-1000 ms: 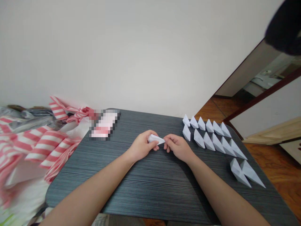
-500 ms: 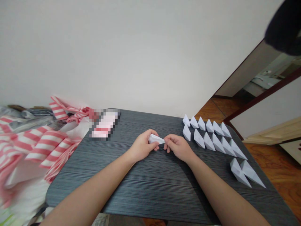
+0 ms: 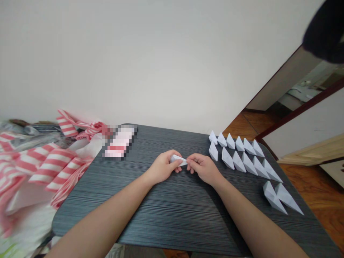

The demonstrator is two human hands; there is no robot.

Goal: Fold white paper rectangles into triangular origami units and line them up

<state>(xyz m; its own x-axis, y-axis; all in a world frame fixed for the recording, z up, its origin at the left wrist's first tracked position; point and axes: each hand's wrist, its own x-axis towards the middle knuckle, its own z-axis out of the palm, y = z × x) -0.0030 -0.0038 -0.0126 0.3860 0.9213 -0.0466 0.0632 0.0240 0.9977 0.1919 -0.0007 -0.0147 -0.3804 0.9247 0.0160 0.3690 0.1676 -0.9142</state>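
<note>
Both my hands meet in the middle of a dark grey striped table (image 3: 177,211). Between them is a small pale folded paper piece (image 3: 178,160), pointed at one end. My left hand (image 3: 162,166) pinches its left end, and my right hand (image 3: 202,168) holds its right tip between the fingers. The fingers hide part of the paper. To the right of my right hand stand several similar pointed paper pieces (image 3: 239,154) in neat rows, with two more (image 3: 282,198) nearer the table's right corner.
A pixelated pink-and-white packet (image 3: 119,142) lies at the table's far edge. Red-and-white striped plastic bags (image 3: 45,168) pile up beyond the left edge. A wooden floor (image 3: 317,190) shows at right, and a dark blurred object (image 3: 325,32) intrudes at the top right.
My hands have shifted slightly on the paper piece, which now shows a little less between my fingers. The rows of paper pieces have not moved.
</note>
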